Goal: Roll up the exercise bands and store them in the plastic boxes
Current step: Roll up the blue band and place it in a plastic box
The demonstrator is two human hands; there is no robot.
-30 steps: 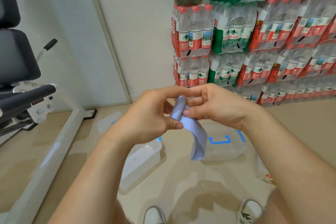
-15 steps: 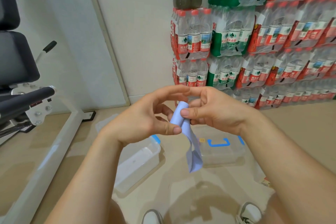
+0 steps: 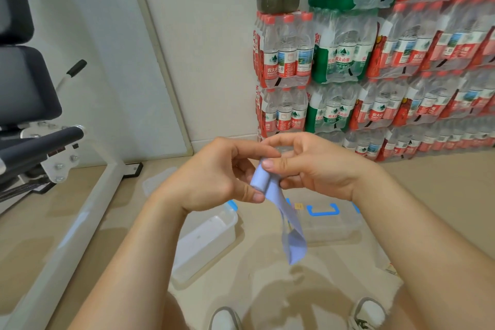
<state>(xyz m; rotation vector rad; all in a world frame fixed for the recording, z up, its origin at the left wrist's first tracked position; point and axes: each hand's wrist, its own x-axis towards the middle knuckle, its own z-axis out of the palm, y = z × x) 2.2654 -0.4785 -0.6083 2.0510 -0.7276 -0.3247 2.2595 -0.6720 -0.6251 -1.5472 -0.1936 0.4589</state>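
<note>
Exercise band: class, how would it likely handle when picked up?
Probably floppy: the exercise band hangs limp below its rolled part. Likely light: left hand and right hand pinch it with fingertips only. The roll may unwind if released.

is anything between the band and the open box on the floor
Nothing visible does. The left hand and right hand hold the blue band in the air; the open box lies on the floor below, lidless.

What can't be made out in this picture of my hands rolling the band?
Head view.
Light blue rubber exercise band: the roll's inner turns, covered by left hand and right hand.
Open clear plastic box: part hidden behind left forearm.
Lidded clear plastic box with blue handle: contents, lid too cloudy.
</note>
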